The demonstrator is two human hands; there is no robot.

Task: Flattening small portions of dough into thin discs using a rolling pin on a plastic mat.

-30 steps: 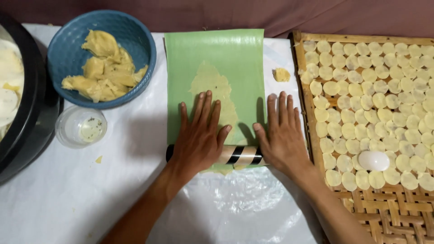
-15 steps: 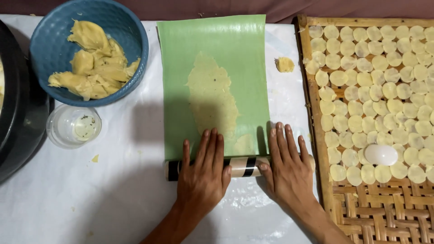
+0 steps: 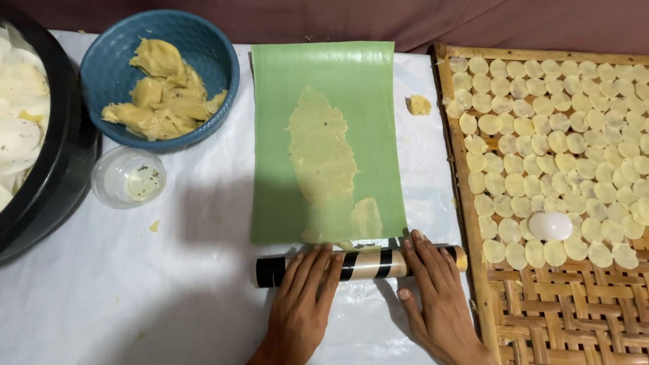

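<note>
Left hand (image 3: 302,297) flat and wide open, fingers spread over the black-and-cream striped roller tube (image 3: 358,265). Right hand (image 3: 436,297) the same, palm down on the roller's other end (no gripping, just pressing). Just past the fingertips, a green plastic sheet (image 3: 324,67) with thin yellow rolled-out dough (image 3: 323,159) on it. Off beyond the left hand, a blue round bowl of dough lumps (image 3: 159,81). Beside the right hand, a woven bamboo tray (image 3: 541,318) of small pale discs. Could slip: roller off the sheet's near edge, thin dough likely to tear under uneven pushing.

roller (image 3: 368,265) black-cream striped | sheet (image 3: 324,88) green | bowl (image 3: 108,74) blue | dough (image 3: 323,159) yellow
</note>
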